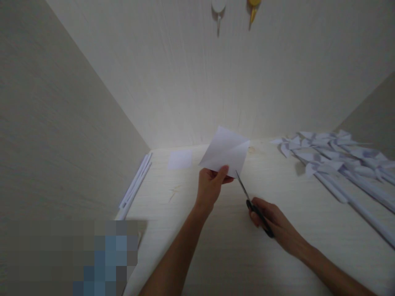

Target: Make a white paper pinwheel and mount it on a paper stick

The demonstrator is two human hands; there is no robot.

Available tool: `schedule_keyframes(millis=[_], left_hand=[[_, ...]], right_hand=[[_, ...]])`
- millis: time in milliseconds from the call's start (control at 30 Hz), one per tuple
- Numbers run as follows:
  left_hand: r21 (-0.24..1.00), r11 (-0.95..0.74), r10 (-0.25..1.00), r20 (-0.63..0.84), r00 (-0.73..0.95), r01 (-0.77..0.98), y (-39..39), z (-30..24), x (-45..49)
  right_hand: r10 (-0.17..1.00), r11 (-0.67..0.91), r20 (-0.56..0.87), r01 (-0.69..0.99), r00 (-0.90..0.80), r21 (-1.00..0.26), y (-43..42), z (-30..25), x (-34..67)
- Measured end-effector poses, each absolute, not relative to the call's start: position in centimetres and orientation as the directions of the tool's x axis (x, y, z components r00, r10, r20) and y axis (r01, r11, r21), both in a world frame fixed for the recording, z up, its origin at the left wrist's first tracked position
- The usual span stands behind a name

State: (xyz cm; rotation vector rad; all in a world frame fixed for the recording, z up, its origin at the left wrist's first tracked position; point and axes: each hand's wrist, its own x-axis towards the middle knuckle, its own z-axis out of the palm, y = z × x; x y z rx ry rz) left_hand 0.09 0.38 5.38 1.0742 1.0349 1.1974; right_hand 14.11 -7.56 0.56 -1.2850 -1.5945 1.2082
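My left hand [211,185] pinches the lower edge of a square sheet of white paper [226,150], thumb on top and fingers beneath. The sheet is tilted up above the table, with a faint crease across it. In my right hand [268,216] is a pair of scissors [259,218] with black handles. Their blades point up and left, and the tip lies at the paper's lower right corner. Whether the blades are parted there is too fine to tell.
Another white paper square [180,159] lies on the pale table [228,255], left of my hands. Rolled paper sticks [135,185] lie along the left wall. Several paper pinwheels [327,164] on sticks are heaped at the right. Two hooks [219,6] hang on the back wall.
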Motion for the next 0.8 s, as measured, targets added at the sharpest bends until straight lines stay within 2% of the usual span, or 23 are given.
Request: schedule_keyframes(millis=[800], left_hand=[[0.981,0.064,0.994,-0.046,0.102,-0.185,0.32,5.55,0.07]], right_hand=[[0.975,0.07,-0.006,0.335,-0.221,-0.94,-7.61,0.49,14.06]])
